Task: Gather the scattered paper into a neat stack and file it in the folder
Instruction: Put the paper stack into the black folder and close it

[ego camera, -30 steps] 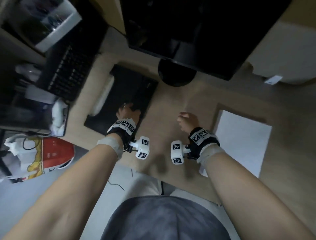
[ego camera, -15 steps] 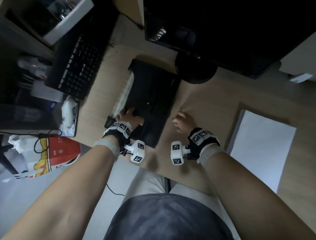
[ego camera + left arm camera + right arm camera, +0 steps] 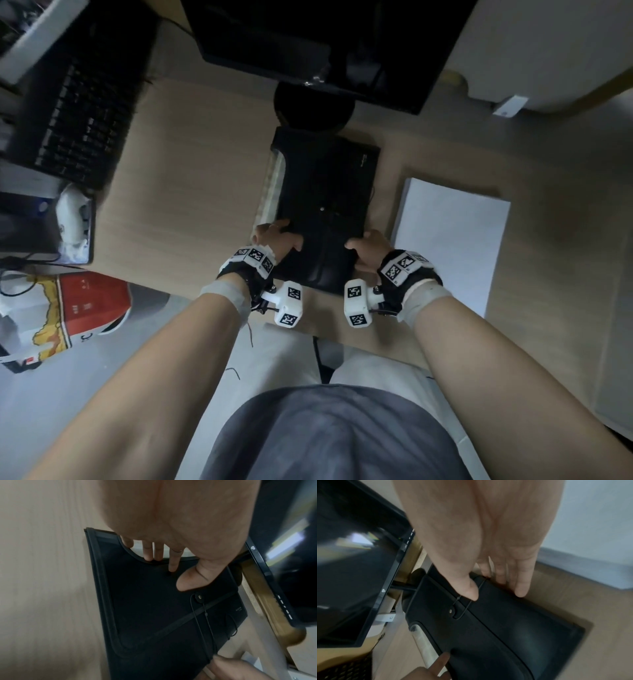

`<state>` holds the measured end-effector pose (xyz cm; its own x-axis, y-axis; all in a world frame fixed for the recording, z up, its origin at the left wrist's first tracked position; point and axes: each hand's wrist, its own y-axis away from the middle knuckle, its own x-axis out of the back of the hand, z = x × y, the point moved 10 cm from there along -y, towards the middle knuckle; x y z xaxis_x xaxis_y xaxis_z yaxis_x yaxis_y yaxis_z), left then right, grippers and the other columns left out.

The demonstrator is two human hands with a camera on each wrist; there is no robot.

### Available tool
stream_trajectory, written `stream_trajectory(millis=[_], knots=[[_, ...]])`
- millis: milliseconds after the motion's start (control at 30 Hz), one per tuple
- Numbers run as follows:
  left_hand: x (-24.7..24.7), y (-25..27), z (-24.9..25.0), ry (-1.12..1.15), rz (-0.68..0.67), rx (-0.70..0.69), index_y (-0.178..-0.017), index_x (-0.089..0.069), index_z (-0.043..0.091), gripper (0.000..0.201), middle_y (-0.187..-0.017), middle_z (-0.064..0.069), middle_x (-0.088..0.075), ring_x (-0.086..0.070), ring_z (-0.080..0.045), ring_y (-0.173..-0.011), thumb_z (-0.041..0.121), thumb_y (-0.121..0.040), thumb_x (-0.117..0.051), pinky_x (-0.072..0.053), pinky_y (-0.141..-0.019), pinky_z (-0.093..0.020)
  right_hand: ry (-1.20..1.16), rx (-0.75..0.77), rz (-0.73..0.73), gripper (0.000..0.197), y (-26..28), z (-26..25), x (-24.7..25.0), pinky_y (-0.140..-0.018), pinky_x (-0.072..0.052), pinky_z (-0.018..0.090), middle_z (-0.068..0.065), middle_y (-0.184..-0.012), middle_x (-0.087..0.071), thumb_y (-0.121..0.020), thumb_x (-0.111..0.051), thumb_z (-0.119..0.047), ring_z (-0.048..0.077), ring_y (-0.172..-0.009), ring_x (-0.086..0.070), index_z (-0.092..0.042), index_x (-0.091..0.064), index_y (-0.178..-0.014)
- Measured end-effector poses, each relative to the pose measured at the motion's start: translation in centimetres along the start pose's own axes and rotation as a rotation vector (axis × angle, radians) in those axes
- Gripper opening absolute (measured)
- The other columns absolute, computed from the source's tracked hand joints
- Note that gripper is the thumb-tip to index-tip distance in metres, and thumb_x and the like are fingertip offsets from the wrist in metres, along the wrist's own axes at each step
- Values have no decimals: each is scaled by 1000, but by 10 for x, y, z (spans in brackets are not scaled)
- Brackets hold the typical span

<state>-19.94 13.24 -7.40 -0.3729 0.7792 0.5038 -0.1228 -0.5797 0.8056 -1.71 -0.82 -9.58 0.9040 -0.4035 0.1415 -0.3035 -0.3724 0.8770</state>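
Observation:
A black folder [image 3: 325,192] lies flat on the desk in front of me, just left of a white paper stack [image 3: 448,246]. My left hand [image 3: 274,236] rests on the folder's near left corner. In the left wrist view its straight fingers [image 3: 173,563] and thumb lie on the folder [image 3: 154,615] at the flap's edge. My right hand [image 3: 366,246] is at the near right edge, thumb on top. In the right wrist view a thin elastic cord [image 3: 465,608] runs taut from the flap's button up between thumb and forefinger of that hand [image 3: 496,588].
A dark monitor [image 3: 325,44] and its round base [image 3: 313,106] stand right behind the folder. A black keyboard [image 3: 78,113] and a white object [image 3: 70,212] lie at the far left. The desk's front edge runs under my wrists. A red and white bag [image 3: 78,308] sits on the floor.
The folder has slid right with my left hand, from the desk's left to beside the paper. My right hand left the bare desk and reached the folder's right edge and cord.

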Motion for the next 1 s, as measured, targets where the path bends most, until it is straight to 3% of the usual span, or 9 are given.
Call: stream_trajectory(millis=[133,167,233,300,400,567,700,900,1000], knots=[[-20,6,8,47,-26,-37,-142,-44,34,101,-146,-5,-32,-39,-31,-131,33,-43,-63,-46,-102,-40,119,37,86,13,0,9,35,-65,-55,35,8,-79,-60,-80,-66,-12,27,-83,-63,-11,-58,-89],[-21,7,10,52,-43,-54,-143,-43,32,103,-145,-7,-36,-43,-31,-129,32,-42,-64,-48,-99,-39,134,50,105,22,-4,12,39,-65,-55,36,8,-83,-63,-75,-68,-15,28,-83,-64,-12,-60,-95],[-22,5,9,46,-70,-86,-144,-43,27,109,-143,-9,-46,-50,-28,-123,33,-38,-66,-51,-96,-36,178,91,158,58,-9,10,43,-80,-58,42,8,-108,-67,-65,-68,-24,29,-94,-65,-21,-57,-122],[-20,1,5,-24,-89,-102,-146,-39,27,110,-143,-8,-48,-50,-29,-124,39,-40,-66,-49,-99,-40,235,132,242,72,0,-2,40,-95,-52,44,7,-127,-55,-68,-70,-25,29,-107,-58,-34,-46,-136],[-18,-8,-4,-114,-126,-112,-149,-32,31,104,-145,-7,-42,-44,-32,-130,46,-51,-61,-42,-105,-45,368,132,348,72,5,-16,33,-105,-41,42,10,-139,-36,-76,-73,-24,34,-124,-42,-38,-42,-139],[-15,-19,-6,-91,-201,-179,-148,-35,28,91,-146,-7,-43,-44,-29,-132,44,-63,-62,-36,-111,-45,629,20,431,49,-3,-33,6,-106,-38,46,10,-140,-33,-80,-73,-38,34,-129,-35,-27,-56,-125],[-11,-33,-9,31,-292,-178,-147,-38,18,64,-140,-11,-50,-51,-25,-126,14,-88,-63,-39,-110,-39,690,-53,474,38,-12,-38,6,-108,-36,49,12,-146,-38,-93,-57,-44,35,-133,-36,-19,-66,-121],[-8,-39,1,43,-336,-176,-144,-41,15,56,-136,-14,-53,-53,-29,-124,13,-91,-60,-42,-107,-39,691,-12,503,41,-12,-45,17,-100,-38,44,7,-127,-55,-86,-66,-46,32,-123,-48,-22,-62,-119],[-7,-41,4,54,-343,-178,-143,-43,13,51,-137,-15,-52,-53,-27,-123,10,-94,-58,-44,-99,-30,785,-35,463,31,-18,-46,14,-101,-38,44,7,-128,-56,-84,-69,-43,31,-123,-49,-26,-68,-110]])
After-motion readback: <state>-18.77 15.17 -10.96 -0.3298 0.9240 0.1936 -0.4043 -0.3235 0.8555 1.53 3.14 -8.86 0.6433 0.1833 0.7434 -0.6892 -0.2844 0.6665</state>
